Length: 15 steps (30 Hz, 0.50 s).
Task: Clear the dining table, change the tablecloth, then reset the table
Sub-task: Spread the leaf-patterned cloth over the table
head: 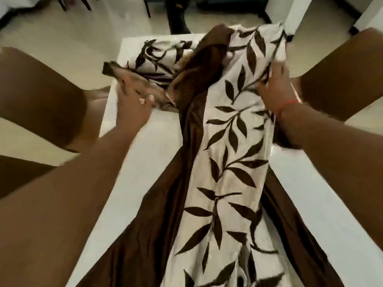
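Observation:
A tablecloth [234, 146], cream with dark brown leaves and a wide brown border, lies bunched in a long strip down the middle of the white table [145, 154]. My left hand [132, 100] grips a brown corner of the cloth at the table's far left. My right hand [275, 88] holds the patterned cloth at the far right, fingers closed into the fabric. The cloth's far end is crumpled in folds between both hands. The picture is blurred by motion.
Brown chair backs stand on the left [39, 94] and on the right [339, 79] of the table. Pale tiled floor [72, 34] lies beyond, with dark furniture legs [178, 17] at the far end. A red thread [290, 103] circles my right wrist.

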Tool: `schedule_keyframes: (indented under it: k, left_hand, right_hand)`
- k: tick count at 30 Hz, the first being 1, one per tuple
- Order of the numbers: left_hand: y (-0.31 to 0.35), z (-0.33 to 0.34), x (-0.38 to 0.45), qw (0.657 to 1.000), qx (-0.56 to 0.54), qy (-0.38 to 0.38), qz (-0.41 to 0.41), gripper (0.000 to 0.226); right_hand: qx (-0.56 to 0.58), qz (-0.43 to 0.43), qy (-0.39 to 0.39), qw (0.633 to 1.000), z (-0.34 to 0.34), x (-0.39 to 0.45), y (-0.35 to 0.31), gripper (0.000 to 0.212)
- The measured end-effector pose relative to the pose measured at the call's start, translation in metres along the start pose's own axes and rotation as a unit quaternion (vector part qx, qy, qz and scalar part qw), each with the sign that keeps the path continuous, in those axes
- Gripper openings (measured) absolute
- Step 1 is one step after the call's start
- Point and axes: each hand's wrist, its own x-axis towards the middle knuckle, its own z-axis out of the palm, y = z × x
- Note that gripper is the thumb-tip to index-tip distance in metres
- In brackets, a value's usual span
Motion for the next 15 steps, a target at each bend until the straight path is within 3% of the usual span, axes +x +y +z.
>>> schedule_keyframes:
  k: [4, 7, 10, 13, 15]
  left_hand:
    - [-0.054, 0.044, -0.113, 0.970, 0.123, -0.211, 0.014, 0.073]
    - [-0.076, 0.062, -0.180, 0.945, 0.283, -0.144, 0.076, 0.053]
    - [-0.075, 0.050, -0.206, 0.971, 0.214, -0.107, 0.018, 0.028]
    - [-0.081, 0.021, -0.212, 0.979, 0.178, -0.071, -0.070, 0.020]
    - [-0.096, -0.003, -0.208, 0.971, 0.196, -0.022, -0.135, 0.018]
  right_hand:
    - [-0.020, 0.056, -0.041, 0.997, 0.046, -0.081, 0.060, 0.065]
    - [-0.052, 0.090, -0.039, 0.994, 0.060, -0.156, 0.091, 0.054]
    - [-0.211, 0.055, -0.048, 0.975, 0.050, -0.219, 0.118, 0.037]
    - [-0.197, 0.032, -0.133, 0.971, 0.024, -0.244, 0.139, 0.016]
    - [-0.166, 0.109, -0.083, 0.977, -0.005, -0.237, 0.153, 0.021]
